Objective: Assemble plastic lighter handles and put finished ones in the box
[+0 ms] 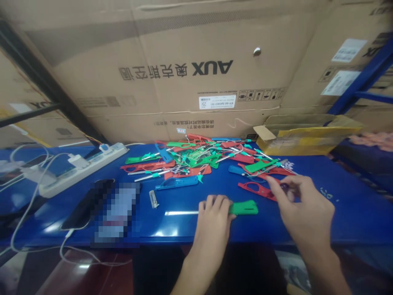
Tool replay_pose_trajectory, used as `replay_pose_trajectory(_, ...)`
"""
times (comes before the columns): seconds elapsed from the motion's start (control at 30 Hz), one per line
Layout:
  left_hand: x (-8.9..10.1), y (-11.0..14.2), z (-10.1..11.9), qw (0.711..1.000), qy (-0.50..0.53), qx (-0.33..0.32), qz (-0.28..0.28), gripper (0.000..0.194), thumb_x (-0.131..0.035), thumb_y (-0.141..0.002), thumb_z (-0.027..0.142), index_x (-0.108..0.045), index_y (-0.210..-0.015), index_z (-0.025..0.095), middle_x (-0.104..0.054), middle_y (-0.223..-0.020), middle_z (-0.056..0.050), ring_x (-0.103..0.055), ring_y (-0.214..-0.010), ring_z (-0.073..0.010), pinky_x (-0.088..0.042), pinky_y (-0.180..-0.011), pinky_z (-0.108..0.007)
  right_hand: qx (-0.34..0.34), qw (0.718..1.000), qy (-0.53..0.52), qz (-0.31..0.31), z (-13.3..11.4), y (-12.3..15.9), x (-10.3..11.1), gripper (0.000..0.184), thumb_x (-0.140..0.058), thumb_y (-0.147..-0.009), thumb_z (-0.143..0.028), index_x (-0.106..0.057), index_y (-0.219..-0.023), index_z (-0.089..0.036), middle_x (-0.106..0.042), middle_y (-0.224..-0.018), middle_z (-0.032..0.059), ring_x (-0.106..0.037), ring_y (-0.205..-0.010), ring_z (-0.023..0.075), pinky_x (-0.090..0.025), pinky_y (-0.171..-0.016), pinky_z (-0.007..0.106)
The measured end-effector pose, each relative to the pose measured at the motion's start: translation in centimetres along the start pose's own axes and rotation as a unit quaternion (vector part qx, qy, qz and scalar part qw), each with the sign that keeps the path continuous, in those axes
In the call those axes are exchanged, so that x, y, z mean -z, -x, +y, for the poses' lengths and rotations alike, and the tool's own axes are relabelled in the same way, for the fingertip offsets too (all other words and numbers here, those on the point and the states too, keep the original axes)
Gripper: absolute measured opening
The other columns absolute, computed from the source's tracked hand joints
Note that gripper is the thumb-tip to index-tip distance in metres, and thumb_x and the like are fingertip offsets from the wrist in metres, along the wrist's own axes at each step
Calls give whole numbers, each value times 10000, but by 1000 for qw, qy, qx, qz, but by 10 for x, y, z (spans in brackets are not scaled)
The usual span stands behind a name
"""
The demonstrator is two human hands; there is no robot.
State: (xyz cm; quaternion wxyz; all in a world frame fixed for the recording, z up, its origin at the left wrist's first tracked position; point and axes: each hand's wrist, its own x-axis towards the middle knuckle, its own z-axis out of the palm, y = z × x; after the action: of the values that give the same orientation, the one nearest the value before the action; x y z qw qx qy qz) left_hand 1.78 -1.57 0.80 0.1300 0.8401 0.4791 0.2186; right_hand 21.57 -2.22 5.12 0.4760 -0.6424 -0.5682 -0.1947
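My left hand (213, 215) is wrapped round a green long-necked lighter (244, 207) lying on the blue tabletop. Its metal tube (181, 213) points left and its green handle sticks out to the right. To the right, my right hand (302, 200) is raised with thumb and fingers pinched on a small dark, purplish thing (285, 187), mostly hidden by the fingers. Just beyond that hand lies a red lighter shell (256, 189). Behind both hands spreads a pile of red, green and blue lighter parts (196, 157) with metal tubes and thin white wires.
A small clear part (153, 199) lies left of my left hand. Two phones, one dark (89, 205) and one with a blurred screen (118, 211), lie further left beside a white power strip (86, 168) with cables. An open carton (307, 135) stands behind right; large boxes (172, 32) form the back.
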Motion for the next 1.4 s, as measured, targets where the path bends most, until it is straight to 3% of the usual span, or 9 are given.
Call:
replay_pose_trajectory(0.2, 4, -4, -1, 999, -1, -36, -19, 222, -667, -986, 155, -657, -1186, 251, -716, -1211, -35, -608, -1060, -269, -433, -836, -412, -74, 996, -39, 24, 19, 1, -2, 386, -677, -910, -588, -580, -803, -230, -574, -573, -41, -522, -466, 124, -408, -507, 263)
replay_pose_trajectory(0.4, 5, 2, -8, 998, -20, -45, -36, 291, -748, -937, 211, -688, -1214, 274, -723, -1211, -27, -599, -1029, -304, -423, -786, -418, -4, 998, -52, 24, 10, 23, 11, 301, -776, -865, -495, -646, -767, -241, -605, -552, -21, -518, -430, 133, -359, -444, 288)
replay_pose_trajectory(0.57, 10, 4, -25, 999, -21, -27, -11, 335, -674, -988, 174, -649, -1302, 287, -699, -1321, -20, -609, -1127, -296, -471, -865, -462, -37, 994, -97, 15, 7, 16, 1, 286, -745, -885, -515, -666, -883, -240, -722, -768, 22, -666, -645, 197, -493, -618, 313)
replay_pose_trajectory(0.7, 24, 11, -48, 999, 7, -15, 49, 538, -761, -937, 244, -545, -1431, 243, -628, -1454, -76, -530, -1323, -329, -456, -1053, -529, -53, 991, -80, -93, 22, 8, -32, 383, -614, -959, -596, -648, -863, -227, -747, -788, 29, -713, -728, 211, -491, -652, 305)
replay_pose_trajectory(0.83, 33, 24, -69, 985, 47, 20, 167, 265, -655, -1013, 272, -635, -1277, 264, -656, -1378, -57, -494, -1361, -295, -442, -1109, -504, -1, 984, -67, -164, 29, 18, -46, 462, -576, -954, -659, -689, -821, -231, -758, -833, 54, -702, -798, 255, -476, -747, 376)
replay_pose_trajectory(1.0, 34, 38, -76, 969, 85, 67, 221, 227, -606, -1033, 240, -638, -1252, 290, -653, -1330, -39, -540, -1305, -241, -452, -1093, -418, 123, 954, -128, -241, -1, 35, -43, 267, -599, -1009, -476, -698, -1015, -229, -737, -1197, 91, -671, -1112, 261, -480, -970, 425)
replay_pose_trajectory(1.13, 38, 42, -72, 956, 110, 75, 263, 231, -595, -1034, 225, -635, -1251, 293, -672, -1273, -25, -576, -1247, -208, -446, -1069, -356, 184, 912, -129, -344, -26, 45, -48, 426, -697, -934, -512, -692, -1243, -219, -740, -1107, 92, -688, -1002, 279, -532, -905, 439)
replay_pose_trajectory(1.3, 41, 44, -72, 944, 140, 56, 293, 177, -576, -1027, 165, -684, -1103, 282, -716, -1134, -6, -612, -1148, -202, -442, -1058, -353, 152, 906, -142, -369, -29, 46, -48, 355, -555, -1036, -439, -685, -1326, -280, -721, -988, 50, -686, -825, 206, -555, -751, 322)
replay_pose_trajectory(1.4, 40, 45, -74, 942, 145, 46, 298, 187, -578, -1020, 141, -688, -1086, 277, -727, -1094, -2, -629, -1096, -192, -454, -1038, -339, -4, 911, -225, -347, -23, 39, -41, 396, -422, -1082, -457, -684, -1282, -238, -719, -1010, 66, -691, -811, 168, -562, -748, 269)
